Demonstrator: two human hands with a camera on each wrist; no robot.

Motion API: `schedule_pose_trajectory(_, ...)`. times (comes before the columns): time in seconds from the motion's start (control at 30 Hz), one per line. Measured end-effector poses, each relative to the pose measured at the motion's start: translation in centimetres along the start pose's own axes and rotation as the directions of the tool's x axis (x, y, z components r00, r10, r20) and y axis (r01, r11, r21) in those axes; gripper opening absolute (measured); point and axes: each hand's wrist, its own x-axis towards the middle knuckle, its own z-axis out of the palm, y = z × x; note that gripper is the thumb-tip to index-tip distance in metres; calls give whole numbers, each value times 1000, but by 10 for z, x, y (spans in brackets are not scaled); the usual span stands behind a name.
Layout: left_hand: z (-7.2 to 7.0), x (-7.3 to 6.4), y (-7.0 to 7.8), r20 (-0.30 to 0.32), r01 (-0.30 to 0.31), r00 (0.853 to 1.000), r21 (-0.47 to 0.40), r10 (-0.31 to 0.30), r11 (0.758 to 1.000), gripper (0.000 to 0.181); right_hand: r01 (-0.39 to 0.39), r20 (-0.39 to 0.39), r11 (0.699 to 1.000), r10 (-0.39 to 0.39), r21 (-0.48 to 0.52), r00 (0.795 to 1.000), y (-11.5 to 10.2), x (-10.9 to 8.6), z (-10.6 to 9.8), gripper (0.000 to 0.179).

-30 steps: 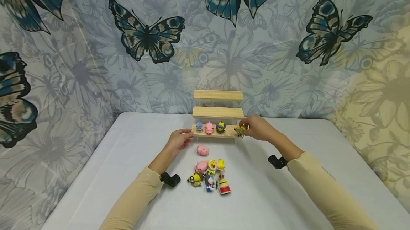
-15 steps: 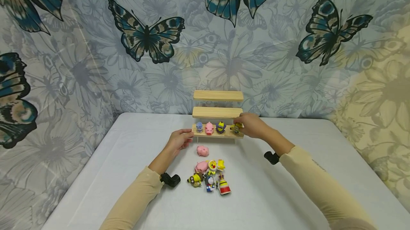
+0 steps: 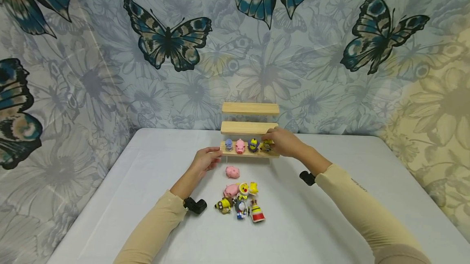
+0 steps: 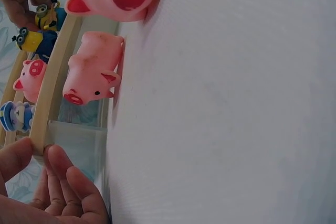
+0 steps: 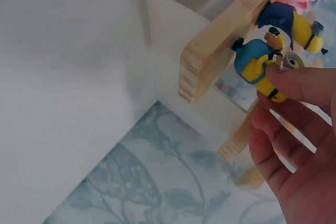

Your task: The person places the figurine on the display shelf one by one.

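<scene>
On the lowest board of a three-step wooden display stand (image 3: 249, 156), my right hand (image 3: 284, 142) pinches a Minion figurine (image 5: 257, 66) in blue overalls near the right end. The figurine stands upright, its feet close over the board, partly covered by the fingers. To its left stand a Minion (image 3: 253, 145) in dark purple-blue, a pink pig (image 3: 240, 147) and a small figure with a blue cap (image 3: 228, 145). My left hand (image 3: 206, 160) grips the left end of the same board between thumb and fingers, as the left wrist view shows.
A pink pig (image 3: 232, 172) lies in front of the stand. Nearer are another pig (image 3: 230, 191), a white-and-yellow figure (image 3: 243, 190), a yellow figure (image 3: 253, 188), a Minion (image 3: 223, 205), a blue-and-white figure (image 3: 240, 209) and a red-robed figure (image 3: 257, 214). A patterned wall hanging (image 3: 194, 105) stands behind.
My right hand has slid the Minion leftward along the lowest board, from the right end to a spot beside the purple-blue Minion. The left hand has stayed on the board's left end.
</scene>
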Motion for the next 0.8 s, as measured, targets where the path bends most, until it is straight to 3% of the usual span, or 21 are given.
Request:
schedule_pose_trajectory(0.43,-1,2,1,10,-12,1000,6,12,1000,36,-88,38,993,85,75,996,-2,-5,-7,46)
schedule_pose_trajectory(0.57,-1,3,1,8,-3,1000,7,3,1000,37,-94,-9,992,95,88,995,-1,-13,-13,43)
schedule_pose_trajectory(0.8,-2,4,-1,6,1,1000,1,-1,1000,37,-84,-161,991,100,101,982,-8,-30,-22,32)
